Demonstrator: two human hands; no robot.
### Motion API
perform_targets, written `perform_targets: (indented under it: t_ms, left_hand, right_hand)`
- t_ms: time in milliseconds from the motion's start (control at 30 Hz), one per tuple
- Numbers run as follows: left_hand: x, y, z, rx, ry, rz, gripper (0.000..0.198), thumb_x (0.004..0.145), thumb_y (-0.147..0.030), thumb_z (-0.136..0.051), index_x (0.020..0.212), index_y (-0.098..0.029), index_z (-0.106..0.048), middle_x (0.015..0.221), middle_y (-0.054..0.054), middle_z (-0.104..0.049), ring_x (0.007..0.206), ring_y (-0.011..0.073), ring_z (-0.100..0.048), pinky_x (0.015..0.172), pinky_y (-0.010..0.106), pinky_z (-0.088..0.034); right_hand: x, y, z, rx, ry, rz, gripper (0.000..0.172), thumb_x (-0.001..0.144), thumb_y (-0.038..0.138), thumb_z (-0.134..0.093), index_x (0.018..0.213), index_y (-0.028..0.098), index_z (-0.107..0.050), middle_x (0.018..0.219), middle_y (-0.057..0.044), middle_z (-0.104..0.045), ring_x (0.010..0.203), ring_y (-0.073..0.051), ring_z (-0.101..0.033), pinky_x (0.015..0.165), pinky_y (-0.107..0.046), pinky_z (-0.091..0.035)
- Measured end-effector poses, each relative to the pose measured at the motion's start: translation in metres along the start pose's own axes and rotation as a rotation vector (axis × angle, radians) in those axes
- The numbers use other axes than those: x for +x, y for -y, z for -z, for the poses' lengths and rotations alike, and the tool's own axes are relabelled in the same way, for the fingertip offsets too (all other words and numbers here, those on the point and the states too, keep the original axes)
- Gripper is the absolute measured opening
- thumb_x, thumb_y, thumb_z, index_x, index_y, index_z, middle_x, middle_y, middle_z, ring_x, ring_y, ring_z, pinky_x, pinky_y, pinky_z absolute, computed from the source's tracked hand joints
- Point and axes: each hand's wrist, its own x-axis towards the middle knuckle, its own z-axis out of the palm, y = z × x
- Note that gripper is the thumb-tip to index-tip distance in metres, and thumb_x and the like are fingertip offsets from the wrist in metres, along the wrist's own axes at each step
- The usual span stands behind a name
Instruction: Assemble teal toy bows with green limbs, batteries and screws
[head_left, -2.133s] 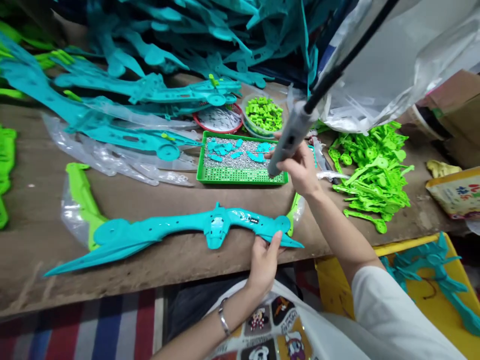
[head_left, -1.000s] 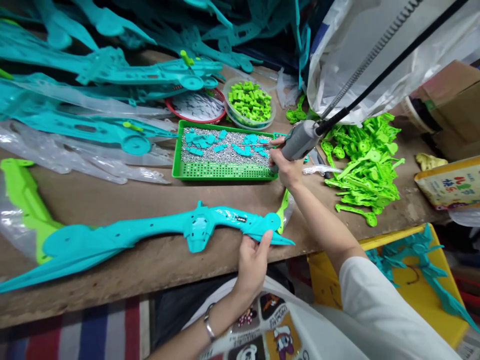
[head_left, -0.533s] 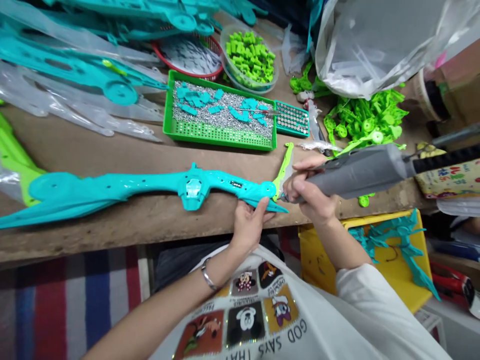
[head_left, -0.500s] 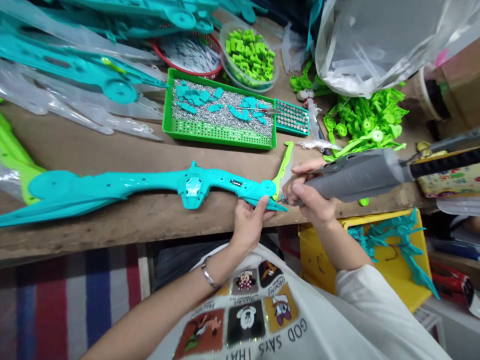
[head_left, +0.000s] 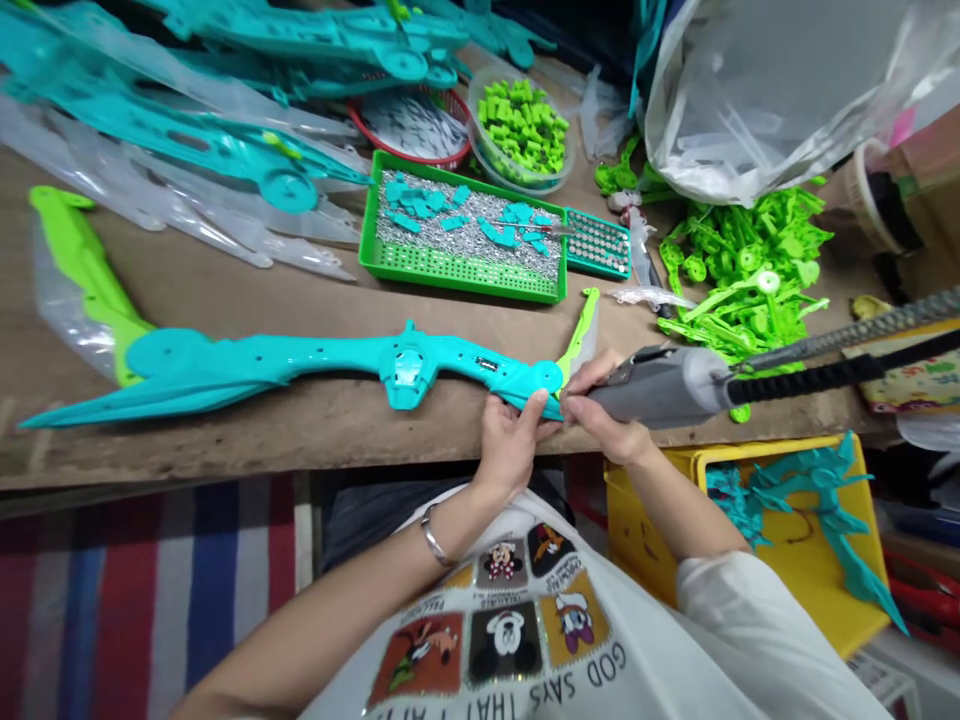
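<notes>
A long turquoise plastic toy bow lies along the front of the workbench, with a lime-green limb at its left end and a smaller green limb at its right. My left hand grips the bow's right end, thumb on top. In my right hand is a grey electric screwdriver, held nearly level, with its front end at the bow's right tip. My fingers hide the bit, so I cannot tell whether it touches a screw.
Behind the bow stand a green tray of screws and turquoise pieces, and a clear tub of green parts. Turquoise bow shells pile up at back left. Green parts heap at right. A yellow bin sits below the bench edge.
The screwdriver and my right hand have moved left, its front end now against the bow's right tip. The whole view has shifted, showing more of the bow's left end.
</notes>
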Motion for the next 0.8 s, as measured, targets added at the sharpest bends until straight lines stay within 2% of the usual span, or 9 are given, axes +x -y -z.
perform_targets:
  t_ms: [167,267,333,400,467,567,667,733,800]
  left_hand:
    - [0.001,0.006,0.001,-0.035,0.000,-0.018,0.055,0.076,-0.046,-0.087,0.113,-0.023,-0.053,0.121,0.007,-0.073,0.102,0.0216,-0.074,0.087,0.039,-0.064]
    - [-0.001,0.007,-0.002,-0.042,-0.026,-0.013,0.057,0.074,-0.050,-0.087,0.110,-0.023,-0.052,0.115,0.006,-0.074,0.100,0.0222,-0.075,0.088,0.041,-0.064]
    - [-0.002,0.006,-0.003,-0.044,-0.035,0.006,0.059,0.073,-0.051,-0.089,0.109,-0.023,-0.051,0.114,0.006,-0.074,0.099,0.0224,-0.075,0.087,0.042,-0.064]
    - [-0.003,0.003,-0.003,-0.031,-0.020,0.029,0.061,0.072,-0.051,-0.089,0.111,-0.024,-0.050,0.119,0.007,-0.073,0.102,0.0230,-0.074,0.088,0.042,-0.064]
    - [-0.001,0.001,0.000,0.013,0.030,0.064,0.061,0.075,-0.054,-0.086,0.115,-0.025,-0.051,0.123,0.009,-0.072,0.105,0.0238,-0.074,0.091,0.043,-0.063]
    - [0.004,-0.001,0.009,0.212,0.138,0.177,0.059,0.082,-0.068,-0.072,0.117,-0.024,-0.054,0.120,0.013,-0.073,0.095,0.0236,-0.077,0.090,0.043,-0.063]
    - [0.010,-0.007,0.013,0.481,0.296,0.300,0.062,0.086,-0.079,-0.057,0.105,-0.020,-0.061,0.099,0.016,-0.076,0.074,0.0259,-0.077,0.072,0.043,-0.065]
    - [0.012,-0.020,0.011,0.596,0.429,0.329,0.059,0.083,-0.078,-0.060,0.089,-0.019,-0.063,0.081,0.015,-0.075,0.061,0.0278,-0.074,0.057,0.041,-0.062]
    - [0.017,-0.043,0.007,0.687,0.550,0.293,0.050,0.083,-0.071,-0.066,0.078,-0.021,-0.065,0.072,0.013,-0.073,0.052,0.0268,-0.070,0.049,0.038,-0.057]
  right_hand:
    - [0.016,0.003,0.003,0.043,0.252,0.062,0.025,0.090,0.045,-0.068,0.078,0.023,-0.063,0.063,0.001,-0.057,0.060,-0.015,-0.054,0.058,-0.032,-0.048]
    - [0.025,0.006,0.013,0.165,0.394,0.073,0.016,0.086,0.037,-0.075,0.091,0.023,-0.069,0.063,0.002,-0.060,0.055,-0.015,-0.056,0.055,-0.031,-0.047]
    - [0.030,0.008,0.021,0.238,0.419,0.071,0.023,0.084,0.035,-0.077,0.104,0.025,-0.071,0.061,0.002,-0.061,0.052,-0.015,-0.057,0.052,-0.031,-0.046]
    - [0.035,0.011,0.028,0.279,0.375,0.077,0.029,0.085,0.035,-0.077,0.112,0.027,-0.072,0.058,0.001,-0.060,0.048,-0.016,-0.056,0.050,-0.034,-0.045]
    - [0.042,0.012,0.032,0.299,0.294,0.115,0.029,0.085,0.036,-0.077,0.113,0.028,-0.073,0.055,-0.001,-0.059,0.046,-0.018,-0.055,0.048,-0.037,-0.044]
    - [0.052,0.015,0.034,0.298,0.156,0.173,0.028,0.083,0.038,-0.079,0.109,0.028,-0.075,0.055,-0.002,-0.059,0.046,-0.018,-0.055,0.045,-0.038,-0.041]
    - [0.061,0.015,0.036,0.288,0.056,0.185,0.027,0.082,0.037,-0.079,0.107,0.029,-0.073,0.057,0.001,-0.060,0.045,-0.016,-0.053,0.044,-0.034,-0.041]
    - [0.066,0.014,0.038,0.285,0.005,0.183,0.027,0.081,0.035,-0.079,0.107,0.029,-0.071,0.057,0.004,-0.059,0.046,-0.016,-0.054,0.046,-0.032,-0.043]
    - [0.070,0.012,0.041,0.272,-0.058,0.176,0.027,0.082,0.033,-0.078,0.107,0.027,-0.070,0.058,0.005,-0.059,0.048,-0.015,-0.054,0.048,-0.031,-0.045]
